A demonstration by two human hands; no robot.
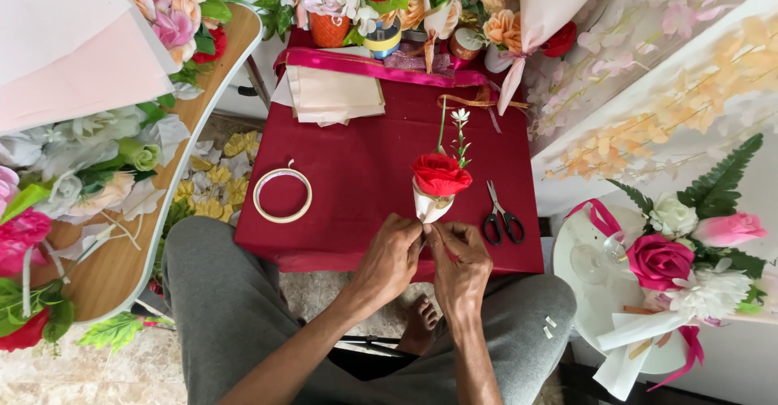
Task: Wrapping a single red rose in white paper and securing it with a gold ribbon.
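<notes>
I hold the small bouquet at the near edge of the counter, which is covered in dark red cloth. My left hand and my right hand are both pinched on the bottom of the white paper cone, fingertips pressed together around its narrow tip. The red rose sits at the mouth of the cone, and a thin sprig with small white flowers rises behind it.

The cone is held only at its point, so the heavy bloom could tip forward and slide out if my pinch loosens. Squeezing too hard would likely crease or tear the paper. The sprig looks loose and might slip sideways or snap. The scissors lie just beside my right hand, blades pointing away; a careless sweep could knock them off the edge. The roll of tape lies well apart to the left.
</notes>
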